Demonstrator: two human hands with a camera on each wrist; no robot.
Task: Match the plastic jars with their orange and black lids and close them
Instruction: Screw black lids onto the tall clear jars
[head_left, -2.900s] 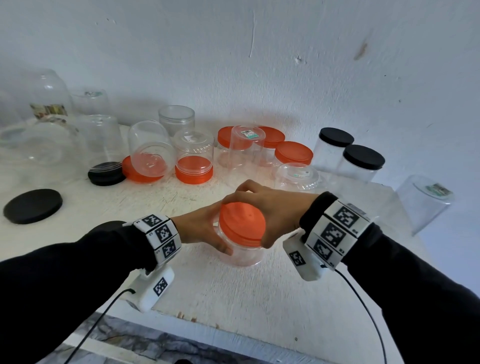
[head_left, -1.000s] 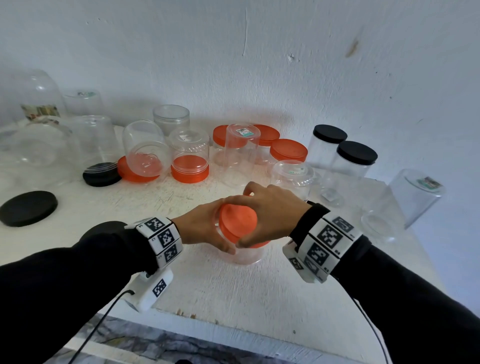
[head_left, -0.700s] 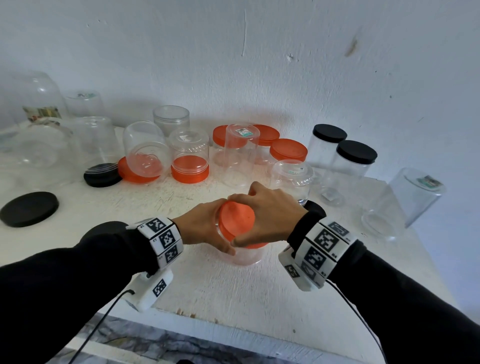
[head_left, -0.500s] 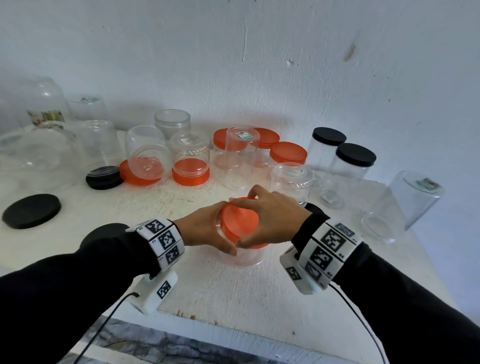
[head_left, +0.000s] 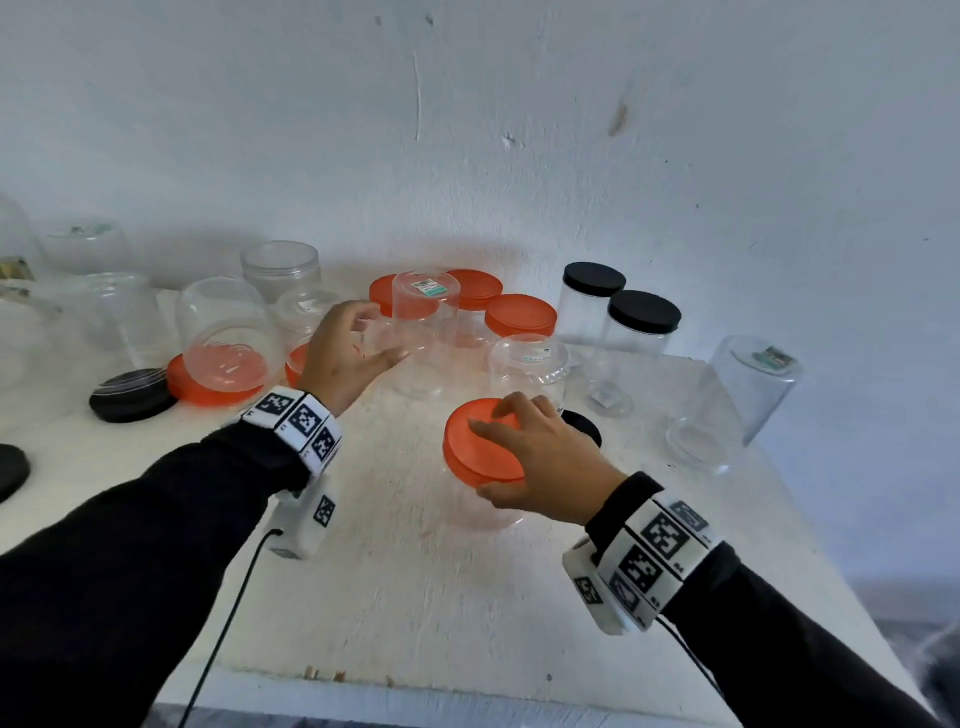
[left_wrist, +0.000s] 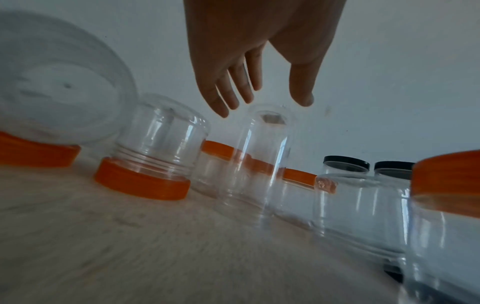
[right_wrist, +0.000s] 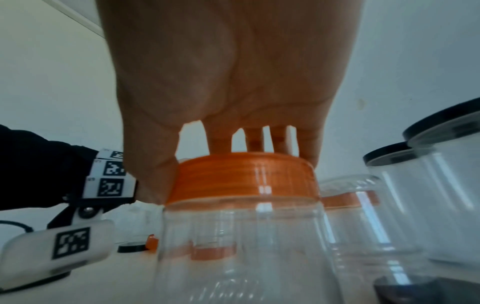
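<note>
A clear plastic jar stands on the white table with an orange lid on its mouth. My right hand grips this lid from above, thumb on the near rim and fingers over the top. My left hand hovers open, fingers spread, close to a tall upside-down clear jar; whether it touches the jar I cannot tell. A small upside-down jar on an orange lid stands left of it.
More clear jars, orange lids and orange-lidded jars crowd the back by the wall. Two black-lidded jars stand back right, an upturned jar far right. Black lids lie at left. The table's front edge is near me.
My left hand has let go of the jar's side and moved back and left toward the tall upside-down jar. My right hand stays on the orange lid.
</note>
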